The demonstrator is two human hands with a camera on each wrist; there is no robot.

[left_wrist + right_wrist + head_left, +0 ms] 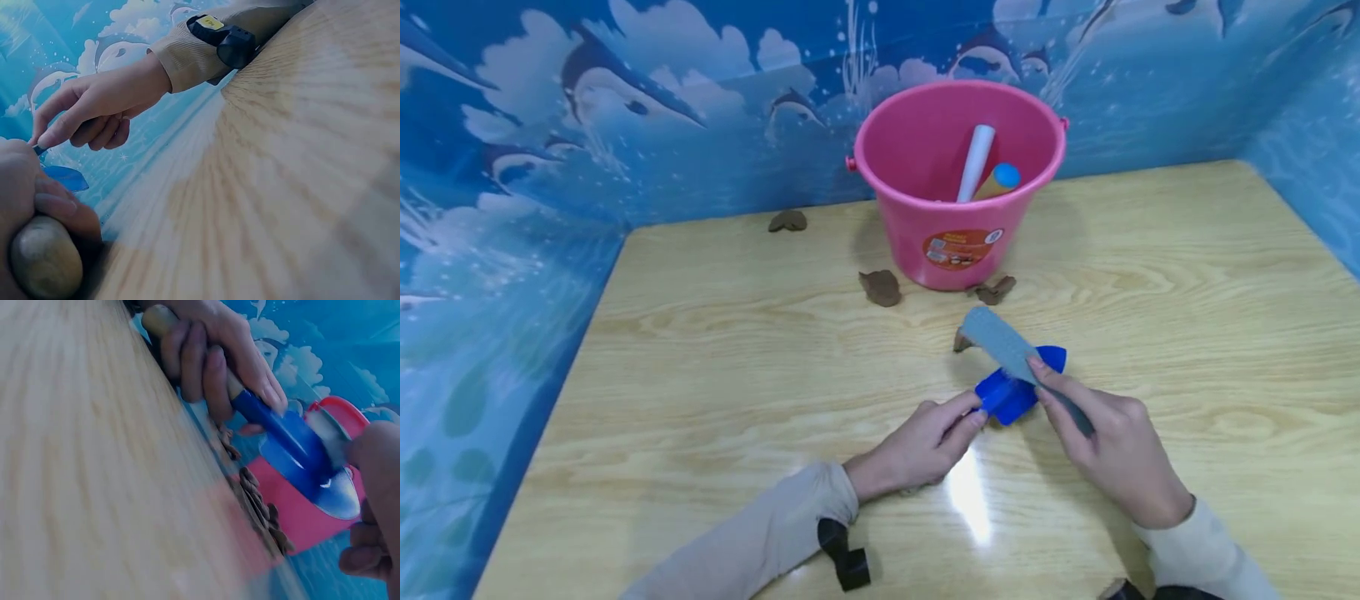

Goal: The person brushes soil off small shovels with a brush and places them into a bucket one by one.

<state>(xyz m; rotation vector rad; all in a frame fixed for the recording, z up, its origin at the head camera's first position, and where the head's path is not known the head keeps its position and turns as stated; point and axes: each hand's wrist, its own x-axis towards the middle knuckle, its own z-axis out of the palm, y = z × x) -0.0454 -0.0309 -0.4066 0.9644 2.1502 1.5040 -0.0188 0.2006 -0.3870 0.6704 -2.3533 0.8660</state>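
Observation:
My left hand (pixel 921 446) grips a small trowel by its wooden handle (pixel 159 322), fingers curled round it. The trowel's blue metal blade (pixel 294 447) points away to the right, raised off the table in the right wrist view. My right hand (pixel 1108 437) pinches a flat grey-blue strip (pixel 1000 337), perhaps a cloth or scouring pad, between thumb and fingers. This strip lies across the blade and hides part of it; in the right wrist view it touches the blade. The handle's rounded end (pixel 47 257) shows below the left hand in the left wrist view.
A pink bucket (pixel 917 225) stands at the back, with a white handle (pixel 976 162) and a blue-tipped wooden handle (pixel 1000 179) inside. Several brown dry leaves, including one left of the bucket (pixel 881 287), lie on the wooden table (pixel 715 350). Blue dolphin-print sheeting (pixel 715 133) borders it.

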